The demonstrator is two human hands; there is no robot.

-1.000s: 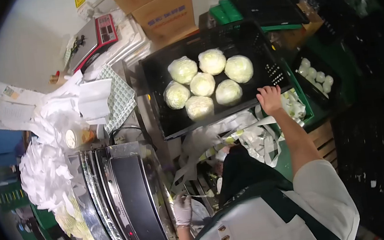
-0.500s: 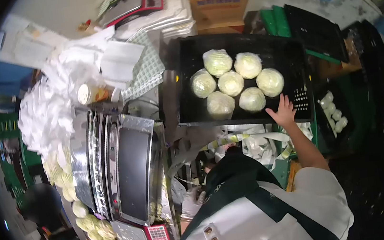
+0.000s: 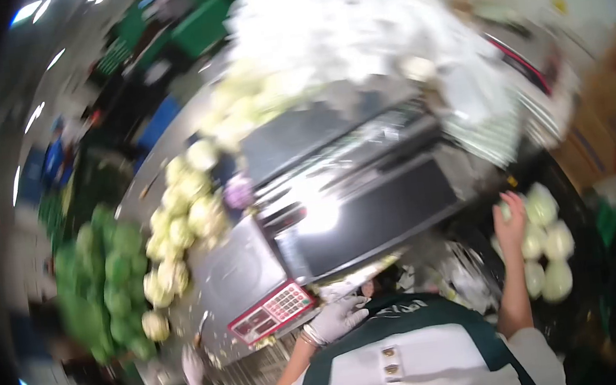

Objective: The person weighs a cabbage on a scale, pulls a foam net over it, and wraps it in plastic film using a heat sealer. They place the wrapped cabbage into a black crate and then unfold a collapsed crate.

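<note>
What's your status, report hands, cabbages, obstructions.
Bare right hand at cabbages, grip unclear. Gloved left hand near digital scale. Cabbages grouped in black crate. Nothing visibly blocking them.

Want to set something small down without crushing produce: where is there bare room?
The scale's plate looks bare, between the pale vegetables and the red keypad. So does the dark panel between that keypad and the round heads, though glare hides part. Crowded: the green vegetable pile, and the round heads by the right hand.
</note>
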